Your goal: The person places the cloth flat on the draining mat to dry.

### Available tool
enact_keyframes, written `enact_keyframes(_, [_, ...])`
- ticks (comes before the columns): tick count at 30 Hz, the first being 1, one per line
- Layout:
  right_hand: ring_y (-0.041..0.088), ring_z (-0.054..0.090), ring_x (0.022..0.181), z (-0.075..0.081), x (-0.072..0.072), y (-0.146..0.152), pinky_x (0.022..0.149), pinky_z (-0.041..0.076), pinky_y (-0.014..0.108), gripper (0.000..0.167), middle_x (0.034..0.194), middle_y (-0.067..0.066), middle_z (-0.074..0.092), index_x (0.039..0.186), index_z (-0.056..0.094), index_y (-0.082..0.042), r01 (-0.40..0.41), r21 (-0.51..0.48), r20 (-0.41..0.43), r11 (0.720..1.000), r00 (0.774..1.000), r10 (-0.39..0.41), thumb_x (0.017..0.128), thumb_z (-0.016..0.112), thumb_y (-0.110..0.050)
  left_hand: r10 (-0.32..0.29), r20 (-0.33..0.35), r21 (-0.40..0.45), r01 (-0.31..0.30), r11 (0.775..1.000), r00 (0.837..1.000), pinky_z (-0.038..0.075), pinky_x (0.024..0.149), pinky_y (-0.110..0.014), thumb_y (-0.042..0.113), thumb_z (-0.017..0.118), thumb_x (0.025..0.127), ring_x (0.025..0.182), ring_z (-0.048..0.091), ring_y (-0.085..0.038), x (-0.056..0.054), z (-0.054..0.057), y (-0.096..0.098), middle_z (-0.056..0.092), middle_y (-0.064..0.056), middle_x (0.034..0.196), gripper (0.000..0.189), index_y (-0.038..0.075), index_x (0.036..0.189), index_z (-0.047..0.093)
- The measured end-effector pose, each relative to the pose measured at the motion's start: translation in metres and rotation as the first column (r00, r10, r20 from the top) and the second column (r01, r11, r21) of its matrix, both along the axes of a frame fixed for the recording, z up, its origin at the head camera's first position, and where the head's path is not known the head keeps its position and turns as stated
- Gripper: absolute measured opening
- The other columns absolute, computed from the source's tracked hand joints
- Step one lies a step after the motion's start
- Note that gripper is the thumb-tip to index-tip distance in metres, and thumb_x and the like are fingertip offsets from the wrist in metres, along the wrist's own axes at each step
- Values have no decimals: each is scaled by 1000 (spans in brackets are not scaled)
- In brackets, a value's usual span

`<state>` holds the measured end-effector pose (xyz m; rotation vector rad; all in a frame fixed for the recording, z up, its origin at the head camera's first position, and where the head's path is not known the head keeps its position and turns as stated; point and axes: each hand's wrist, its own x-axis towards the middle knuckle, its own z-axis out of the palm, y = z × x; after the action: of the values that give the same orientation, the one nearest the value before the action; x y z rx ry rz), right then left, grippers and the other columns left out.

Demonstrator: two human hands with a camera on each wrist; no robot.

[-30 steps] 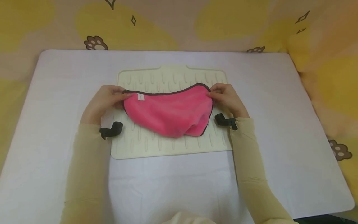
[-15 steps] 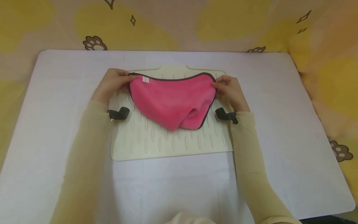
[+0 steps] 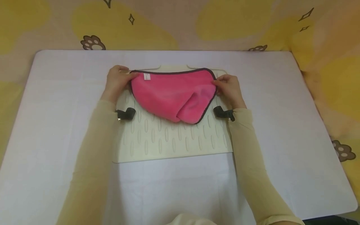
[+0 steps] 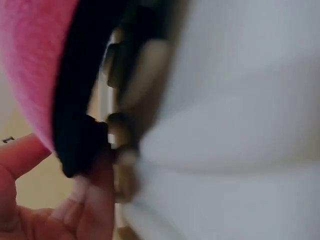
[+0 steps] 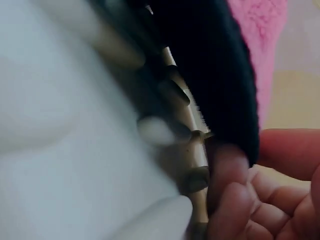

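Note:
A pink plush cleaning cloth (image 3: 163, 93) with dark edging and a small white label hangs between both hands in the head view. Its far edge is pulled nearly straight, and its lower right part is folded over on itself. My left hand (image 3: 116, 82) pinches the upper left corner between thumb and fingers. At the upper right corner, my right hand (image 3: 229, 89) pinches the dark border. Under the cloth lies a cream mat (image 3: 174, 143) with raised oval ridges. Both wrist views show the dark border of the cloth held between thumb and fingertips.
The mat lies on a white table (image 3: 287, 131) with rounded corners. A yellow and beige curtain (image 3: 174, 25) with paw prints stands behind and to the right. Small black wrist cameras (image 3: 127, 113) sit at the inner side of each sleeve.
Both hands have moved the cloth away from the body, toward the mat's far edge. The cloth's upper edge, which sagged, is now nearly straight, and the fold at lower right shows more.

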<state>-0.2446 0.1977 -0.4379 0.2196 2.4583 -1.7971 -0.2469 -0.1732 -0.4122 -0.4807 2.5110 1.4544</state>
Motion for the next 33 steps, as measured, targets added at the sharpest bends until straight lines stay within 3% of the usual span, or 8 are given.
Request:
enact_keyframes(4, [4, 51, 42, 2, 2, -2, 45, 45, 17, 22, 56, -8, 58, 94, 63, 4, -13, 132, 23, 991, 1000, 10, 86, 69, -15, -103, 15, -178, 104, 978, 995, 32, 104, -41, 46, 55, 89, 123, 39, -33, 11, 9, -1, 41, -23, 138, 73, -4, 138, 36])
enact_keyframes(8, [4, 54, 46, 6, 6, -3, 48, 46, 18, 32, 60, -7, 60, 103, 64, 4, -31, 195, 29, 980, 999, 26, 85, 70, -21, -199, 48, -298, 204, 933, 979, 41, 87, -43, 39, 45, 96, 103, 50, -35, 32, 16, -7, 58, -24, 112, 55, -8, 124, 50])
enact_keyframes(11, [4, 57, 50, 8, 10, -2, 55, 46, 18, 35, 62, -6, 61, 107, 65, 2, -32, 249, 29, 968, 999, 26, 85, 70, -25, -257, 89, -287, 272, 919, 962, 41, 77, -39, 30, 43, 98, 87, 56, -30, 50, 15, -12, 63, -20, 91, 43, -8, 111, 59])
enact_keyframes(14, [3, 59, 53, 9, 18, 1, 61, 44, 18, 35, 62, -6, 63, 106, 65, 1, -29, 271, 40, 962, 999, 18, 85, 69, -27, -293, 131, -217, 315, 924, 947, 43, 79, -38, 27, 47, 98, 81, 60, -25, 66, 11, -14, 64, -17, 91, 38, -7, 109, 61])
enact_keyframes(19, [9, 62, 57, 9, 32, 5, 59, 50, 20, 31, 66, 1, 64, 106, 61, 7, -112, 23, 103, 993, 989, 109, 90, 63, -19, -282, 119, -161, 298, 941, 952, 46, 77, -34, 30, 55, 95, 81, 60, -21, 83, 4, -13, 64, -15, 94, 39, -5, 110, 63])
enact_keyframes(23, [14, 64, 64, 7, 44, 10, 61, 53, 23, 24, 75, 7, 66, 106, 58, 10, -200, -240, 173, 950, 954, 245, 93, 58, -11, -235, 64, -154, 243, 958, 970, 44, 71, -30, 30, 58, 93, 77, 57, -18, 89, -1, -11, 64, -13, 89, 37, -4, 107, 64])
enact_keyframes(25, [16, 65, 66, 8, 49, 12, 62, 54, 24, 20, 78, 9, 67, 103, 59, 8, -233, -297, 194, 926, 935, 297, 93, 58, -9, -222, 40, -140, 225, 964, 974, 43, 70, -29, 29, 59, 92, 76, 56, -17, 90, -3, -10, 64, -12, 88, 36, -4, 107, 64])
enact_keyframes(33, [17, 67, 69, 5, 60, 12, 69, 54, 26, 14, 78, 10, 68, 94, 62, 5, -530, -216, 195, 820, 799, 569, 93, 58, -8, -302, 39, -124, 305, 944, 952, 40, 80, -36, 27, 58, 92, 91, 53, -26, 90, -5, -7, 62, -19, 104, 40, -4, 117, 58])
